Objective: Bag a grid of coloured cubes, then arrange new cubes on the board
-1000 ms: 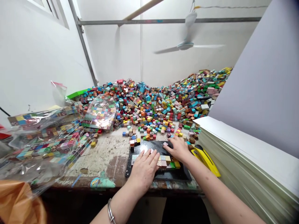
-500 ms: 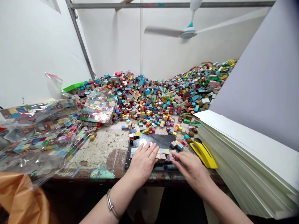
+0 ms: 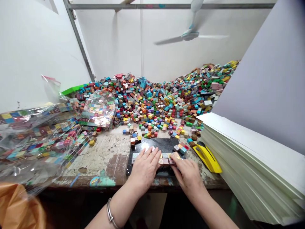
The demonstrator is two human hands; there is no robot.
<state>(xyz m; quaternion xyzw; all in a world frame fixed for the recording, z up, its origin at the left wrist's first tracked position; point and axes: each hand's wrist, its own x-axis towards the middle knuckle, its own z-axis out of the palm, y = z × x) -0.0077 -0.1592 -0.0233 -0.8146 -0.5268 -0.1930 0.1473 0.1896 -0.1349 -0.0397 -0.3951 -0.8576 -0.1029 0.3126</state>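
Observation:
My left hand (image 3: 145, 165) lies flat, fingers stretched out, over a row of small patterned blocks (image 3: 164, 161). The row sits on a dark speckled slab (image 3: 164, 143), and part of it is hidden under that hand. At the row's right end, my right hand (image 3: 189, 173) has thumb and fingers closed around a small block (image 3: 175, 155) with a tan dotted top; its lower part is covered by the fingers. Near the slab's back right lies a small cluster of blocks (image 3: 180, 148). Another cluster (image 3: 135, 139) rests at its back left corner.
A large heap of colourful blocks (image 3: 147, 95) fills the table's back. Clear bags of blocks (image 3: 43, 136) lie at left, with an orange bag (image 3: 20, 206) at the front. A yellow stapler-like tool (image 3: 207, 158) and a tall stack of white sheets (image 3: 247, 168) stand right.
My right hand has shifted left, against the row's right end, and a tan dotted block top now shows at its fingertips. My left hand stays on the row. The view has shifted slightly.

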